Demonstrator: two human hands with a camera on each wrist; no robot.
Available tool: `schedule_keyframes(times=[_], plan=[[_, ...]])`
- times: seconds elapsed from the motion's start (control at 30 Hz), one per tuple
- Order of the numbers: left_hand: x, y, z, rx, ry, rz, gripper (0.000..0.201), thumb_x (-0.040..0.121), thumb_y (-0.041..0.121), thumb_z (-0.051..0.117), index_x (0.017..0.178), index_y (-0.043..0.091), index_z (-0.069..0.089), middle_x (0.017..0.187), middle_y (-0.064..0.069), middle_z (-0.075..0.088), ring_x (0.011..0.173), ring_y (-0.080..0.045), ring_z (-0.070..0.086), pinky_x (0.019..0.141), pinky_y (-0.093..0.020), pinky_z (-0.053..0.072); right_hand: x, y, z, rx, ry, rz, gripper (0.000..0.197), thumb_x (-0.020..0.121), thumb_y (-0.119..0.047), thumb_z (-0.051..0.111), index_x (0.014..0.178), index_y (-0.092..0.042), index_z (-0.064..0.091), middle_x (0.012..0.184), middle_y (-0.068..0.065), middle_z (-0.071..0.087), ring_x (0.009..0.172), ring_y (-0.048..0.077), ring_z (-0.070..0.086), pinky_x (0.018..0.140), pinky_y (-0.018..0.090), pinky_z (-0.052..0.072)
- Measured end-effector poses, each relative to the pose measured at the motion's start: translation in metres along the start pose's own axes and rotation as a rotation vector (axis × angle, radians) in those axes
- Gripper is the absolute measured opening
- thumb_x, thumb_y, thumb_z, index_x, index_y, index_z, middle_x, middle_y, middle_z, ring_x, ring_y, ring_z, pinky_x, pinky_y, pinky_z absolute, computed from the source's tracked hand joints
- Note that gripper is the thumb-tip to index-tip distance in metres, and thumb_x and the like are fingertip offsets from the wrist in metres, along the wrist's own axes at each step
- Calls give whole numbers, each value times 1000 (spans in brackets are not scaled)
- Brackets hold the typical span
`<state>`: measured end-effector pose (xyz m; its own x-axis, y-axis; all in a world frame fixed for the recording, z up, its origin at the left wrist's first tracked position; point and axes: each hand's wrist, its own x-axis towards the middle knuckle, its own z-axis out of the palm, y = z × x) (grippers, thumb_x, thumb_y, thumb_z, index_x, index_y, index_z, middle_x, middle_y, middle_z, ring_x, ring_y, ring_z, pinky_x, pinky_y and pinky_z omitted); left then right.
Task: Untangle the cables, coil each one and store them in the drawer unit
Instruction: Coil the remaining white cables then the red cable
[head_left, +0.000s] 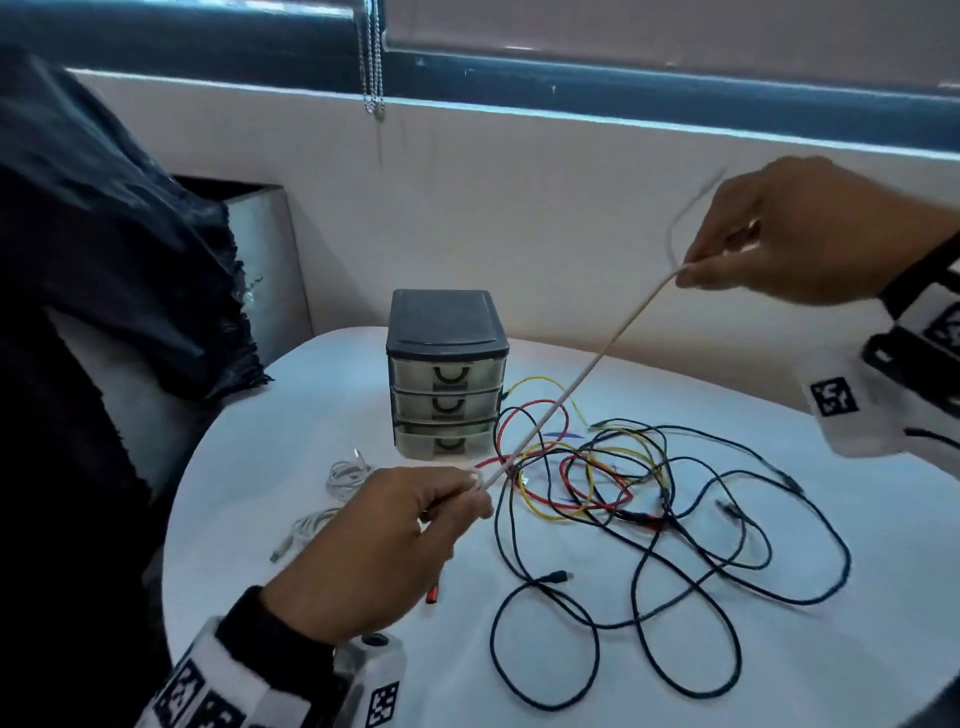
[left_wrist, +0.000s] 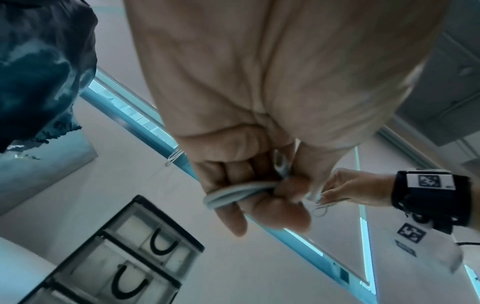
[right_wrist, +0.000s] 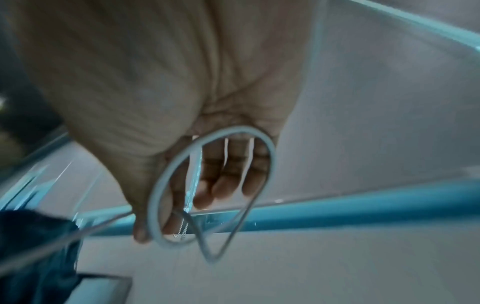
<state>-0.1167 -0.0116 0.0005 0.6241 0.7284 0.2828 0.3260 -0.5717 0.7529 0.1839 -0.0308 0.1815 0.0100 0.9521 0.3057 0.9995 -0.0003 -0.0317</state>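
Low and close, the left hand (head_left: 384, 540) curls round a few loops of the white cable (head_left: 571, 387). That cable runs tight, up and away to the right hand (head_left: 789, 234), which pinches it high above the desk (head_left: 311, 395). Nearer the drawer unit (head_left: 447, 374) is the left hand, I think.

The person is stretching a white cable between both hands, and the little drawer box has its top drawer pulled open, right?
Not quite. All three drawers of the small grey plastic drawer unit are shut, as the head view shows. The thin white cable is indeed stretched between the left hand and right hand.
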Motion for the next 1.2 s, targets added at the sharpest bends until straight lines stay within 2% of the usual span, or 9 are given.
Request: schedule_keyframes(times=[0.1,0.23,0.4,0.5,0.6,0.7,0.93,1.07,1.2], plan=[[-14,17,-13,8,-14,-48,31,100,34,48,76,24,66,56,14,54,56,-3,52,56,-12,38,4,-3,-21,-383,71,-14,8,85,-43,65,90,-39,70,86,-8,61,86,25,57,83,40,49],[-30,15,-34,-102,31,-131,32,100,33,49,75,23,66,54,11,49,53,-2,44,60,-24,39,1,1,-51,-539,17,111,28,88,-36,62,116,-38,65,120,0,65,112,32,58,101,45,43],[-37,36,-31,-252,15,-158,37,103,22,46,74,8,64,53,10,45,49,-2,41,70,-34,46,-32,-52,-35,209,46,7,13,92,-26,65,104,-27,69,105,-4,72,92,12,66,89,24,49],[-33,54,-23,-405,-13,-167,37,104,21,44,72,11,61,58,-1,39,50,-12,36,69,-30,47,-62,-113,9,629,-144,-63,27,98,-29,55,120,-19,67,108,-11,70,103,2,64,90,7,42],[-29,67,-23,-611,10,-204,39,103,24,43,70,12,60,57,-3,34,49,-13,34,65,-24,49,-89,-141,55,887,-302,-32,28,100,-32,51,119,-17,66,98,-9,72,100,9,67,94,23,48],[-28,74,-30,-771,48,-270,42,104,22,41,66,14,58,53,3,29,46,-12,29,64,-25,49,-102,-136,73,1168,-303,66,19,96,-24,60,104,-9,70,77,4,68,69,23,62,67,28,53],[-28,82,-55,-1466,171,-256,36,95,26,46,71,8,66,57,5,32,42,-8,36,67,-27,57,-89,-76,66,1015,78,296,14,89,-14,70,82,-22,79,62,-7,63,52,6,45,51,16,38],[-21,92,-68,-1634,276,-113,36,92,22,48,87,-1,75,64,1,54,61,-10,64,95,-36,53,-118,-98,77,797,-265,146,13,92,-24,67,84,-23,77,60,-5,58,54,9,48,52,23,45],[-21,94,-59,-1601,345,-122,31,96,18,46,107,-3,66,87,-8,73,88,-17,74,93,-34,54,-161,-148,72,831,-538,13,19,99,-17,53,97,-21,71,66,-1,63,53,9,58,57,23,51]])
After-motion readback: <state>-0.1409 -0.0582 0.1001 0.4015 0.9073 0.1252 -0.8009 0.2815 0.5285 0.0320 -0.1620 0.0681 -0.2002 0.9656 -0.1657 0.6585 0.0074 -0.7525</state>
